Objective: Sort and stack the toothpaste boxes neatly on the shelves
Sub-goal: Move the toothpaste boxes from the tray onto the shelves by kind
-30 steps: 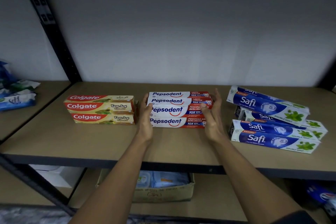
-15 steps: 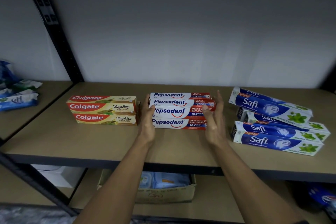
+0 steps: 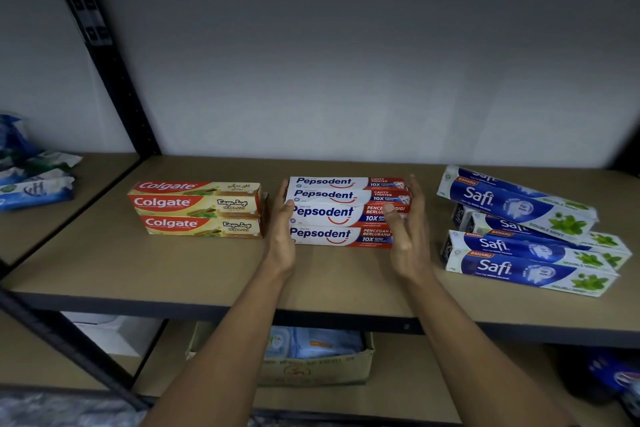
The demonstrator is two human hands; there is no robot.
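A person is reaching both arms onto a brown shelf [image 3: 138,267]. Three piles of toothpaste boxes are sitting on it in a row. The red and white boxes [image 3: 332,215] are sitting in the middle, in a tidy pile with their long sides facing the front.

The left hand [image 3: 282,232] is standing on its edge at the left end of this pile. Its fingers are staying straight and pointing to the back, and they are touching the ends of the boxes. It is not curling around anything. The right hand [image 3: 408,236] is standing the same way at the right end of the pile. It is wide open, with the fingers a little spread and the thumb sticking out in front of the boxes. It is hiding the box ends there, so I cannot tell if it is touching them. It is holding nothing.

The red and gold boxes [image 3: 197,208] are sitting in a neat pile just beside the left hand, on its left. The blue and white boxes [image 3: 519,229] are lying off to the right of the right hand. This pile is looking messy: the boxes are lying crooked, and the top one is tilting over the others.

A black post [image 3: 114,80] is standing at the back left. Left of it, some blue and white packets [image 3: 34,184] are lying on the next shelf. Under the brown shelf, a cardboard box [image 3: 311,367] is sitting with blue packs inside
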